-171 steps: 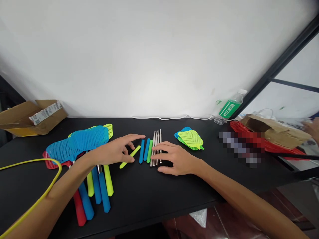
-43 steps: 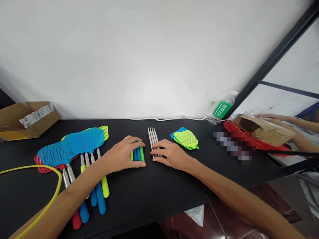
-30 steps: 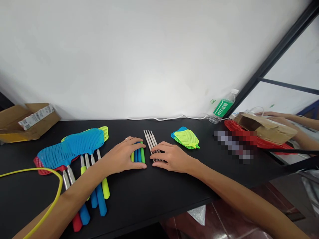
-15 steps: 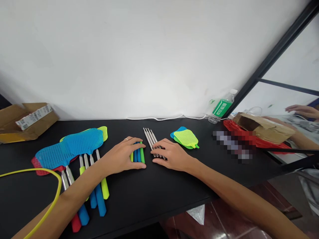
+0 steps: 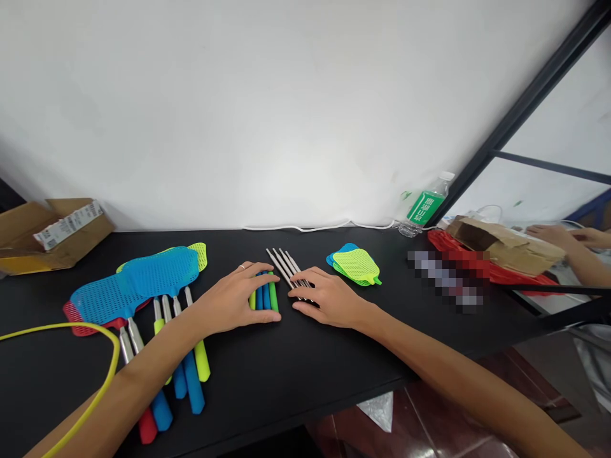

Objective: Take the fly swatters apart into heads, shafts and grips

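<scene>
My left hand point(image 5: 238, 298) bends over a row of coloured grips point(image 5: 266, 301) in yellow, blue and green, with fingers at their far ends and thumb at the near ends. Several slim metal rods point(image 5: 283, 264) lie under my right hand point(image 5: 324, 298), its fingers curled over them and the thumb beside their near ends. Their tips fan out toward the wall. To the right of that hand sit loose blue, green and yellow swatter heads point(image 5: 357, 266). Left of my left hand, assembled fly swatters point(image 5: 162, 273) with blue, red and yellow grips lie overlapping, partly hidden by my forearm.
An open cardboard box point(image 5: 71, 235) stands at the back left. A bottle point(image 5: 426, 205) with a green label leans by the wall, near a red bag point(image 5: 506, 270) and brown cardboard point(image 5: 506, 245). A yellow cable point(image 5: 116, 350) loops across the left foreground. Another person's hands point(image 5: 548, 236) appear far right.
The metal rods' far tips have shifted left and spread apart under my right hand. My left hand stays in place. At far right, the other person's hands have moved lower and left.
</scene>
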### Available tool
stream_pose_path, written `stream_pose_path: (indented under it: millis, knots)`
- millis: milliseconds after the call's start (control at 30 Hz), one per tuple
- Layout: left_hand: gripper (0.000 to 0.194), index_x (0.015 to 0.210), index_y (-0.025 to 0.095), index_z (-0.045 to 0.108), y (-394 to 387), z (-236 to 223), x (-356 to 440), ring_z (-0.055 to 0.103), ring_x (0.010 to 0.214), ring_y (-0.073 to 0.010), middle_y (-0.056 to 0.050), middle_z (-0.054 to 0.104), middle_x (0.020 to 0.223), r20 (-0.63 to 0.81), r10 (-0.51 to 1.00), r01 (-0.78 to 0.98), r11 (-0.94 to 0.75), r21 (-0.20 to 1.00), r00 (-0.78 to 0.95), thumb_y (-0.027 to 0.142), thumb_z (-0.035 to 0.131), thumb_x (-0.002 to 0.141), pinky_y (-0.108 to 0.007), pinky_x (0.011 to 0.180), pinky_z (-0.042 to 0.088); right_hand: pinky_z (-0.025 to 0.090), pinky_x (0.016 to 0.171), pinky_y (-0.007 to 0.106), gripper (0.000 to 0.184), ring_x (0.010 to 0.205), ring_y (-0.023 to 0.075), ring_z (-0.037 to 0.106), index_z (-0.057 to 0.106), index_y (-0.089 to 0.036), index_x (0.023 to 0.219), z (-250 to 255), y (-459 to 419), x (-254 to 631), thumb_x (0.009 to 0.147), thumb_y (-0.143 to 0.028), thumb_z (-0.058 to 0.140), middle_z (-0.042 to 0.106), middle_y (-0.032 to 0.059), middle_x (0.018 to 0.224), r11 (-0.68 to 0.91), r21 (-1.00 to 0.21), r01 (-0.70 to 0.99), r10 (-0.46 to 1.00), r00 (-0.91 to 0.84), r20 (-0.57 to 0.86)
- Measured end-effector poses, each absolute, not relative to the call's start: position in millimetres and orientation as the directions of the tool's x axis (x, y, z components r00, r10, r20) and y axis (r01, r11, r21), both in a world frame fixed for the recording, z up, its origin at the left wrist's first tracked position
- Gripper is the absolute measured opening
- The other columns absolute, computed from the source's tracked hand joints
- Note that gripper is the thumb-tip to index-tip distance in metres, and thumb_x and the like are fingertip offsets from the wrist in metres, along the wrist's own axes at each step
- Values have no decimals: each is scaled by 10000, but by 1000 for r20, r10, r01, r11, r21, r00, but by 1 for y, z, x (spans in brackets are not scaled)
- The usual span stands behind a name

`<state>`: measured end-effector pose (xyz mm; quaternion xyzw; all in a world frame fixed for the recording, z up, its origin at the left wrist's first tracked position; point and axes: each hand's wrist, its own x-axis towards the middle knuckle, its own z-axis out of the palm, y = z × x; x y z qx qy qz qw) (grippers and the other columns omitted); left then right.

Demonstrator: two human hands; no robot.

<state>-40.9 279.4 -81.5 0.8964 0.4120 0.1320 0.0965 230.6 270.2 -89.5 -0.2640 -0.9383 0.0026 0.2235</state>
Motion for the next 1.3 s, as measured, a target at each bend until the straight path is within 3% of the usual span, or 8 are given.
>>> stream_pose_path:
  millis: [200,433,567,700,900,1100,1300]
  knots:
    - [732,1405,247,603,275,-64,-43,472,1404,-357,-121,498,1540,180,764,714,-644,273,620,753,515,883,-549,1207,316,545,985,447,254,1185,278,588,719,-194,1167,-89,268,230,1003,-322,574,650,126,1263,860,-107,498,490,-750,446]
    - [520,1350,242,627,252,-38,-60,577,1285,-300,-100,576,1447,271,841,812,-530,243,468,577,413,1015,-463,1080,468,539,987,447,267,1179,280,589,720,-189,1176,-91,268,230,1011,-326,560,648,127,1265,880,-101,465,454,-756,472]
    - [455,1265,241,674,213,-45,-77,639,1166,-301,-101,681,1265,337,867,889,-434,144,368,528,427,1013,-425,950,528,539,976,441,287,1166,280,591,715,-190,1196,-93,268,231,1018,-339,545,649,125,1270,889,-87,450,434,-763,479]
    - [388,1175,271,730,173,-65,-89,675,1049,-300,-83,718,1144,319,862,910,-416,-2,395,515,507,971,-434,919,522,525,989,447,311,1181,284,577,707,-192,1220,-94,269,232,1024,-359,532,642,127,1286,894,-61,445,417,-771,482]
    - [400,1117,305,765,147,-84,-94,628,1148,-352,-86,695,1218,362,814,889,-443,-119,454,570,533,928,-478,954,496,490,1027,438,337,1203,273,566,711,-180,1219,-96,274,232,1026,-389,530,632,137,1307,893,-31,448,404,-771,493]
    - [346,981,290,790,153,-75,-86,669,1019,-319,-80,731,1060,282,839,885,-447,-127,465,489,513,926,-431,866,505,483,1020,425,329,1198,265,565,716,-183,1204,-96,279,235,1031,-385,522,631,134,1312,893,-20,451,397,-762,511]
    - [309,911,289,759,148,-71,-79,683,894,-255,-50,708,983,187,897,915,-400,-44,401,483,518,918,-370,787,507,479,1014,411,339,1153,257,582,725,-180,1203,-93,280,237,1034,-390,518,636,123,1319,889,-12,457,395,-754,525]
